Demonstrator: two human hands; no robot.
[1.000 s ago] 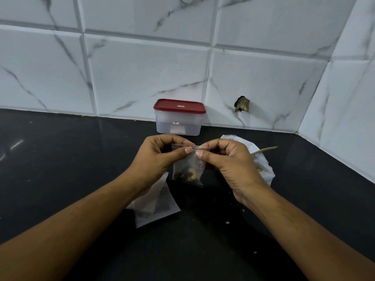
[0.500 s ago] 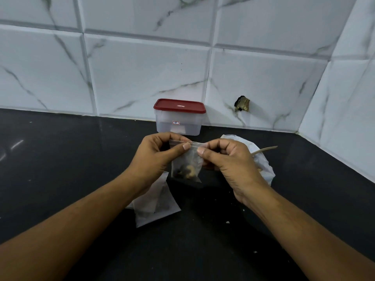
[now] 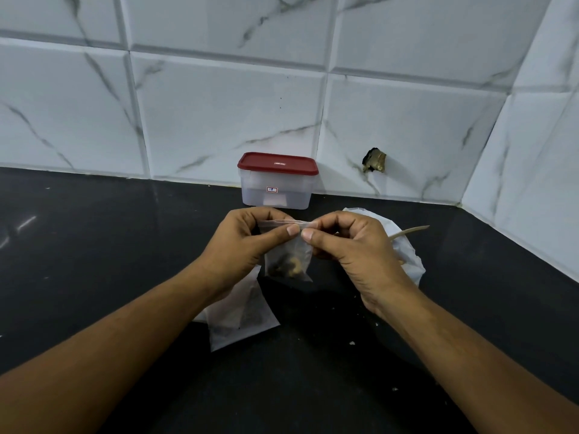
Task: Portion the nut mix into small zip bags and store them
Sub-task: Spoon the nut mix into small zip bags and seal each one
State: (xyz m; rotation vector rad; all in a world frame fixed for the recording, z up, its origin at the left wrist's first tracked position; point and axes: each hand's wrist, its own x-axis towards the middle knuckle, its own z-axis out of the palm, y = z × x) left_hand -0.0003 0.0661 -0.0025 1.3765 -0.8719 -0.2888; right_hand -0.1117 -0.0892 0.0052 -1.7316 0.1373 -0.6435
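Zip bag (nuts inside) between left hand and right hand

My left grip and right grip pinched the top strip of a small zip bag between thumbs and forefingers, nuts sagging at its bottom, above the black bench. Behind it a red-lidded tub stood against the tiled wall; flat clear bags lay under my left wrist

the small sticker on the container and its lid mark are too blurred to read.
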